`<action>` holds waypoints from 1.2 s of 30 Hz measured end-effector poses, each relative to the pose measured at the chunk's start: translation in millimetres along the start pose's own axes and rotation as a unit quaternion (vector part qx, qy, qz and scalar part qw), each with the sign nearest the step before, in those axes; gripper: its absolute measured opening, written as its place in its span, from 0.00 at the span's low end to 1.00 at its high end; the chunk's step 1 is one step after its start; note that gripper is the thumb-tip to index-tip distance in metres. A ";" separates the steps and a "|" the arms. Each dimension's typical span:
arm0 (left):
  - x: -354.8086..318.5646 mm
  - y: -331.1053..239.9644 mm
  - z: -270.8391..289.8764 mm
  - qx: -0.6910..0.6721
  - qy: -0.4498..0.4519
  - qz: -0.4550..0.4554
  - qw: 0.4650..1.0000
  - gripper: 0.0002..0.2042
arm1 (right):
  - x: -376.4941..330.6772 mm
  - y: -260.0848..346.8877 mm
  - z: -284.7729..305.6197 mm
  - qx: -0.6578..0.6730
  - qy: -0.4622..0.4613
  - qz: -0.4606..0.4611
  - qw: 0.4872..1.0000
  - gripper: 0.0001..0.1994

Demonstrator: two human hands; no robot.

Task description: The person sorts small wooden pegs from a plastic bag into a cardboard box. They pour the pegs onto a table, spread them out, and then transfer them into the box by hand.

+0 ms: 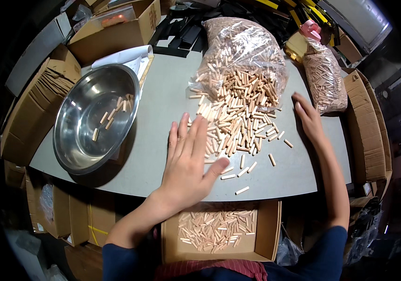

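Note:
A heap of short wooden dowels spills toward me from the mouth of a large clear plastic bag on the grey table. My left hand is open over the heap's left edge, fingers stretched out and thumb apart; whether it touches the dowels I cannot tell. To the right of the heap, my right hand rests near the tabletop with its fingers extended and nothing in it. Several loose dowels lie scattered between the heap and the table's front edge. Below that edge, a cardboard box in front of my body holds many more dowels.
At the left stands a tilted steel basin with several dowels inside. A second filled bag stands at the back right beside an open carton. Cardboard boxes line the left side, and dark strips lie at the back.

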State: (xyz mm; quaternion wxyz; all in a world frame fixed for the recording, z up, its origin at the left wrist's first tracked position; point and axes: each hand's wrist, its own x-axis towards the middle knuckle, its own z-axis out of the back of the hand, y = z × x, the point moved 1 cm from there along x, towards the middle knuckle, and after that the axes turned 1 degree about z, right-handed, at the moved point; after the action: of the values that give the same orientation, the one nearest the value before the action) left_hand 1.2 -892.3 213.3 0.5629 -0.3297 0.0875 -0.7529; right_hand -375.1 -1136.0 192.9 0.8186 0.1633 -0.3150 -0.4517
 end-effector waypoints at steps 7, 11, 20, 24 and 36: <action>9.1 -36.0 -0.9 0.044 0.094 -0.124 0.987 0.62 | -108.5 162.1 -15.1 -0.028 0.148 0.055 0.987 0.37; 8.2 -33.8 -0.8 0.096 0.075 -0.070 0.990 0.63 | -112.3 199.2 -39.2 -0.121 0.197 0.119 0.966 0.48; 10.6 -25.2 1.2 0.085 -0.016 -0.039 0.996 0.48 | -67.5 201.4 -49.6 -0.006 0.027 0.150 0.988 0.18; 6.7 -16.8 5.1 0.032 -0.081 -0.002 0.996 0.31 | -54.4 201.7 -48.6 -0.075 0.021 0.168 0.983 0.10; -0.1 -13.8 12.8 -0.010 -0.140 0.045 0.989 0.18 | -38.0 220.7 -46.5 -0.259 0.077 0.170 0.948 0.05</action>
State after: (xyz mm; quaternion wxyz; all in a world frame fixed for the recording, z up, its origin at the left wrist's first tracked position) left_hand -2.0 -884.2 230.0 0.5992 -0.4331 0.0305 -0.6727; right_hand -218.7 -986.0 265.9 0.9191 -0.0759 -0.1460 -0.3579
